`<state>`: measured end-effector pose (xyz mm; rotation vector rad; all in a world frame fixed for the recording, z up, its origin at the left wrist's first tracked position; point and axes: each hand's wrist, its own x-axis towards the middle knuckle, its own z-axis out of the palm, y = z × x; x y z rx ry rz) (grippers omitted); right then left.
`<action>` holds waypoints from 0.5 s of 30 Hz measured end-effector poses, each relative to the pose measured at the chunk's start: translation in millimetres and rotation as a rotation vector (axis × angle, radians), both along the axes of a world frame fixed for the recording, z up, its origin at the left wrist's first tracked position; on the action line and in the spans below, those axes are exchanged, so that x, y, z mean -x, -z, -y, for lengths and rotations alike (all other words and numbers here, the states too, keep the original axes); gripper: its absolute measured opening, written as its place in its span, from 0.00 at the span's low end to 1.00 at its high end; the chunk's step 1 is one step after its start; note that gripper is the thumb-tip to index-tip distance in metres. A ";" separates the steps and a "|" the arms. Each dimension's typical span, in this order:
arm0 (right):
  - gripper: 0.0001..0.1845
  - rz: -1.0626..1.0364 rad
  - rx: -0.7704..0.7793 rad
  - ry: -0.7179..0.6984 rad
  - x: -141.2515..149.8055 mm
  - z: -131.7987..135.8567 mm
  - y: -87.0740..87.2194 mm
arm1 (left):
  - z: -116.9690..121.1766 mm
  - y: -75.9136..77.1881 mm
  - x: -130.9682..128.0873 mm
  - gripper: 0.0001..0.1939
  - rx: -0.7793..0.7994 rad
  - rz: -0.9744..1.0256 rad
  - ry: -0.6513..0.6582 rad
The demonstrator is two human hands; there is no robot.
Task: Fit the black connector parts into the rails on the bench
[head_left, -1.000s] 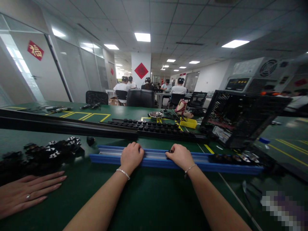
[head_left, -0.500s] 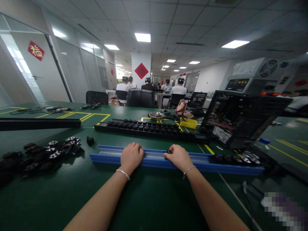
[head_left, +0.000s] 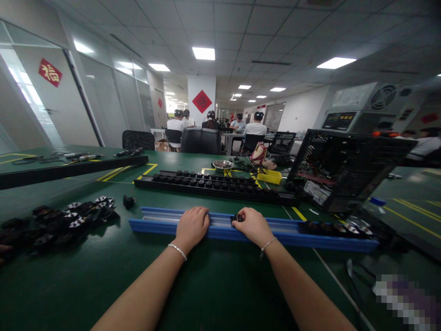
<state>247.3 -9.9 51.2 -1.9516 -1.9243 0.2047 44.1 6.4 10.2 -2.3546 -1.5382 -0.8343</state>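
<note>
A long blue channel rail [head_left: 220, 232] lies across the table in front of me. My left hand [head_left: 193, 225] is closed over the rail left of its middle, fingers together and curled down on its far side. My right hand [head_left: 254, 225] pinches a small black part [head_left: 236, 219] between thumb and fingers, in the rail's channel. Several black parts [head_left: 327, 227] sit in a row at the rail's right end, some with silvery tops. At left lies a pile of similar black and silver parts [head_left: 65, 225], with a single one [head_left: 129, 202] apart from it.
Behind the blue rail lies a black rail [head_left: 206, 185] with rows of black parts. Another black rail [head_left: 79, 170] reaches in from the left. A metal dish [head_left: 223, 164], a yellow tray [head_left: 269, 177] and an open computer case [head_left: 344, 170] stand farther back. A co-worker's fingers [head_left: 4, 250] show at the left edge.
My right hand has slid slightly left with the black part; my left hand has shifted slightly right. The left black rail drew back left, then came partly in again. A co-worker's hand left the pile's front.
</note>
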 end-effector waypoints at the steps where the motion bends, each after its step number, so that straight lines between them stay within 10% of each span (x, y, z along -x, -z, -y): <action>1: 0.10 0.000 -0.003 0.000 1.2 0.3 -0.1 | 0.3 -0.1 -0.2 0.14 0.000 -0.003 0.010; 15: 0.13 -0.038 -0.045 -0.049 10.1 3.2 3.9 | 5.1 -3.5 -4.2 0.16 0.055 -0.024 0.092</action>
